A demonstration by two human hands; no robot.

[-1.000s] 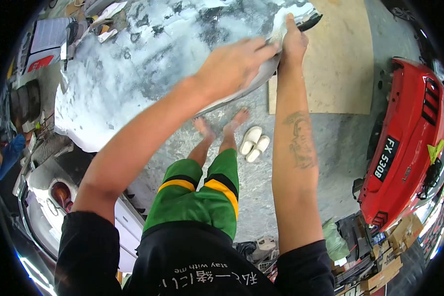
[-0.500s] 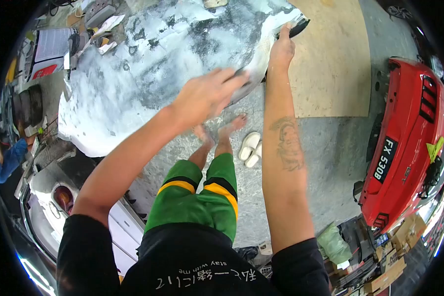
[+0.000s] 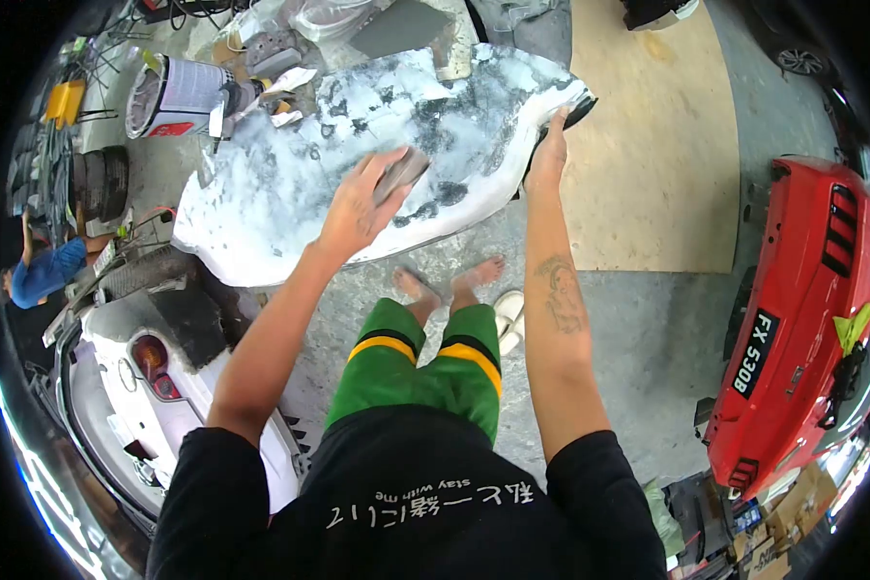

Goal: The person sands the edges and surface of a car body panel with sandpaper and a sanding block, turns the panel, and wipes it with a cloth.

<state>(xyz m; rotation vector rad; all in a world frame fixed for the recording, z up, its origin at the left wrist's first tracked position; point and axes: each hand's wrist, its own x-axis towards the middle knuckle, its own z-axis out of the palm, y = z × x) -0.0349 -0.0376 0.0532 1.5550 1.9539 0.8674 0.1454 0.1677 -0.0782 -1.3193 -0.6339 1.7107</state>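
A large car body panel (image 3: 261, 193), white with dark grey patches, lies in front of me. My left hand (image 3: 353, 208) is closed around a grey-brown sanding block (image 3: 402, 176), held over the panel's middle with its broad side tilted up; I cannot tell whether it touches the surface. At the panel's right end, my right hand (image 3: 548, 155) grips the edge near a black curved part (image 3: 580, 111). The thumb shows on top; the other fingers are mostly hidden.
A plywood sheet (image 3: 657, 155) lies to the right, with a red car rear section (image 3: 793, 329) beyond it. At left are a large tin (image 3: 179, 97), tyres (image 3: 101, 184) and a white car part (image 3: 164, 377). Pale slippers (image 3: 510, 319) lie by my feet. Another person (image 3: 48, 271) is far left.
My left hand has moved left from the panel's near edge to its middle, and the block now shows clearly. My right hand keeps its grip. The camera view has shifted, showing more beyond the panel.
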